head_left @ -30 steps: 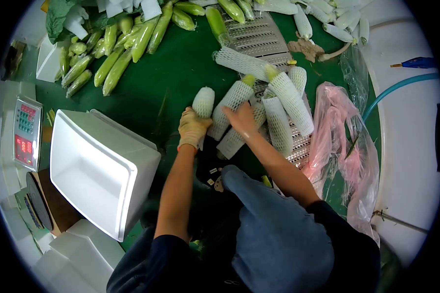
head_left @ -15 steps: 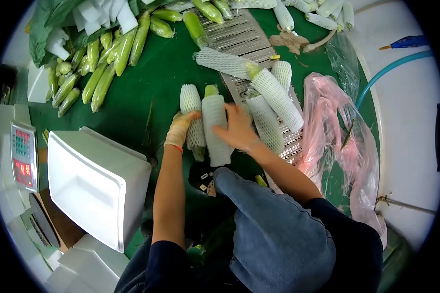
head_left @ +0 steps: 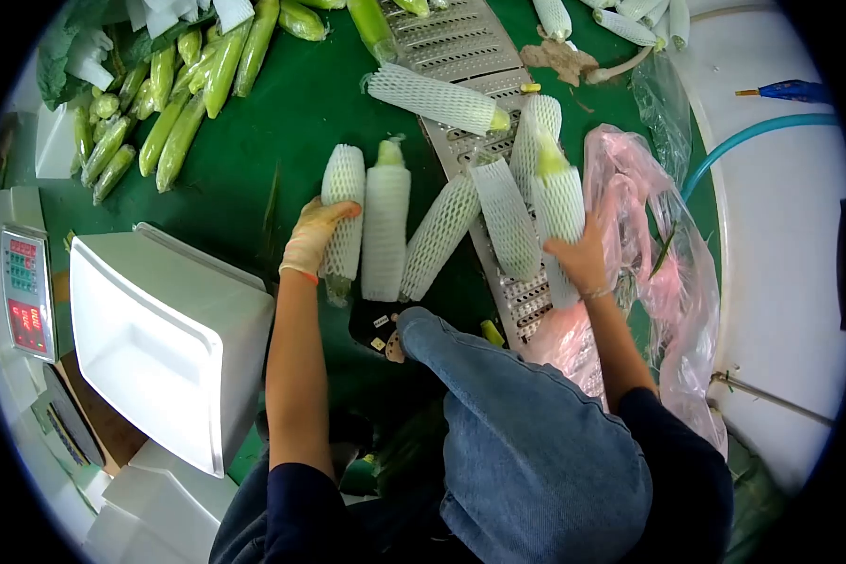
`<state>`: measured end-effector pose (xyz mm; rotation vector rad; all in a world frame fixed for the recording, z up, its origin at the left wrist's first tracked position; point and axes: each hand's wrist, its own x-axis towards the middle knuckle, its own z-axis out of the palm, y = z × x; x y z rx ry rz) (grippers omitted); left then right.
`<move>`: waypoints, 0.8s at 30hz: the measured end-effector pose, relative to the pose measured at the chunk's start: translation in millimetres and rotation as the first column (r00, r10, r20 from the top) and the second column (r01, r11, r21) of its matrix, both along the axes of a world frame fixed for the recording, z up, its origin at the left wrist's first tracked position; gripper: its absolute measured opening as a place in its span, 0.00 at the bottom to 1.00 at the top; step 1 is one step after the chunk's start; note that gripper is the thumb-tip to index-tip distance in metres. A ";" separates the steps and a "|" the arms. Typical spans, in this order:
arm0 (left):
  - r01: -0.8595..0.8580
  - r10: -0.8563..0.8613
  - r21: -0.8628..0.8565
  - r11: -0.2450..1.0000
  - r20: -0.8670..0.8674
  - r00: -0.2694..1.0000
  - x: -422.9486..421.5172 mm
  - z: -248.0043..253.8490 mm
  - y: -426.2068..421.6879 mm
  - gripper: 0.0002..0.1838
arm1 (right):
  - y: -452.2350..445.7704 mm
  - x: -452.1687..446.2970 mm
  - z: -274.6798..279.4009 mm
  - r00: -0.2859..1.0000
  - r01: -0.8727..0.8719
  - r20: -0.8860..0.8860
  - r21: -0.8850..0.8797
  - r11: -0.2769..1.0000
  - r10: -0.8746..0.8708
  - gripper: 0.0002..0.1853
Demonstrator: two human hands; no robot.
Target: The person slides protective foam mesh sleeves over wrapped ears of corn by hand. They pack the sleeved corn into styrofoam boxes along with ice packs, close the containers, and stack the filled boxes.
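Observation:
My left hand point(head_left: 318, 235), in a pale glove, is wrapped round the leftmost netted vegetable point(head_left: 345, 202), which stands upright in the view. Right beside it lies a second netted vegetable point(head_left: 385, 226) with its pale green end showing. My bare right hand point(head_left: 583, 258) grips the lower part of another netted vegetable point(head_left: 556, 202) over the perforated metal strip point(head_left: 461, 56). Between the hands, two more netted vegetables point(head_left: 440, 235) point(head_left: 506, 216) lie slanted. Above them a further one point(head_left: 432, 97) lies nearly level across the strip.
A white bin point(head_left: 221, 376) tilts at the left, beside a lit scale point(head_left: 26, 291). Green wrapped vegetables point(head_left: 180, 141) lie at the upper left. Pink plastic point(head_left: 663, 273) and a blue hose point(head_left: 761, 127) are at the right, with more netted vegetables point(head_left: 625, 27) at the top right.
My right hand has left the vegetable beside my left hand and moved right to grip another. The two upright netted vegetables now stand side by side, and another slanted one lies next to them.

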<state>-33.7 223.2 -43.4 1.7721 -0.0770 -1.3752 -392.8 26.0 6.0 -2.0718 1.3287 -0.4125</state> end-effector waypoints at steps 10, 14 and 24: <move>0.125 -0.298 0.342 0.931 0.520 0.801 -11.2 -0.8 -4.1 0.46 | 89.0 -101.5 11.3 0.887 0.171 0.330 0.416 0.893 -0.323 0.33; 0.016 -0.326 0.349 0.937 0.856 0.402 -33.1 -35.1 -9.6 0.44 | 54.7 -47.1 41.3 0.930 0.166 0.211 0.488 0.857 -0.300 0.33; 0.034 -0.143 0.296 0.955 0.356 0.923 -252.9 15.4 -132.7 0.43 | -82.9 3.3 9.3 0.898 0.086 0.331 0.513 0.854 -0.289 0.25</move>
